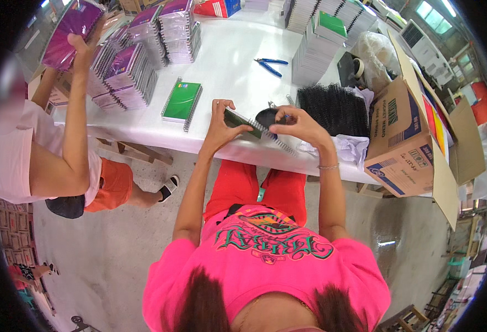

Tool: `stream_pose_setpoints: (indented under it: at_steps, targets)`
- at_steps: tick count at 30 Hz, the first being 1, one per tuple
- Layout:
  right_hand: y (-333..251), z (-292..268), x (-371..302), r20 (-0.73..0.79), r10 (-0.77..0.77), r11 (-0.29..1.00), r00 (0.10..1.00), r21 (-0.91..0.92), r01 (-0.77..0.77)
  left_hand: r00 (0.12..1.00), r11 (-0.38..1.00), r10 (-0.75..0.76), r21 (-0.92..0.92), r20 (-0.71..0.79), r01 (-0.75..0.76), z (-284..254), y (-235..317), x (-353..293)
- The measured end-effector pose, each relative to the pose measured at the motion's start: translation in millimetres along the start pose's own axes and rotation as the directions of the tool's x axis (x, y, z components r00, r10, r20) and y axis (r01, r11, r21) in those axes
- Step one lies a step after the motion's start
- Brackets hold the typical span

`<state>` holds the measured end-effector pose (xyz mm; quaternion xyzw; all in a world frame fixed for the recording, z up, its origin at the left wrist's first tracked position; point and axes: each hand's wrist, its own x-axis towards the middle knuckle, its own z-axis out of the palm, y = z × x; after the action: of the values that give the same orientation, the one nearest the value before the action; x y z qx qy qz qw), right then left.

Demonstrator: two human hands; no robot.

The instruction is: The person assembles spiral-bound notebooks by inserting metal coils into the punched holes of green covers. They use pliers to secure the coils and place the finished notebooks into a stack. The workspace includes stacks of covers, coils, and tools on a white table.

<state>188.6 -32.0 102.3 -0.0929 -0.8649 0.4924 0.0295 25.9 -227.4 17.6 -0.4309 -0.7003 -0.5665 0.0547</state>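
My left hand (221, 126) is closed on a small notebook (238, 123) with a dark green cover, tilted at the table's near edge. A wire spiral coil (279, 143) runs along the notebook's right side and sticks out past its lower end. Beside that coil, my right hand (298, 126) has thumb and fingers bent together in a pinch; what lies between the fingertips is too small to make out. Behind the right fingertips sits a dark rounded object (266, 117) whose kind I cannot tell. A green spiral notebook (182, 101) lies flat to the left.
Blue-handled pliers (271, 66) lie beyond my hands. Black spiral coils (332, 109) are heaped to the right, beside an open cardboard box (401, 138). Tall notebook stacks (316, 52) stand behind. At left, a co-worker's hand (81, 52) holds purple notebooks near purple stacks (130, 74).
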Motion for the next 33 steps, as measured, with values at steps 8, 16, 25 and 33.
stream_pose_setpoints:
  at_steps: [8, 16, 25, 33]
  targets:
    - [8, 0, 6, 0.149, 0.034, 0.953, 0.988, 0.293, -0.077, 0.998, 0.997, -0.039, -0.069, 0.049, 0.043, -4, 1, -3]
    - [-8, 9, 10, 0.038, 0.057, 0.986, 0.998, 0.154, -0.062, 0.997, 0.993, -0.051, -0.107, 0.065, 0.058, -3, -6, 5]
    - [-3, 15, 20, 0.095, -0.001, 0.953, 0.995, 0.303, -0.029, 0.961, 0.903, -0.232, -0.334, 0.150, 0.270, -4, -16, 1]
    - [-26, 14, 33, 0.024, 0.027, 1.000, 0.999, 0.006, -0.027, 0.935, 0.873, -0.279, -0.347, 0.221, 0.342, -6, -21, -2]
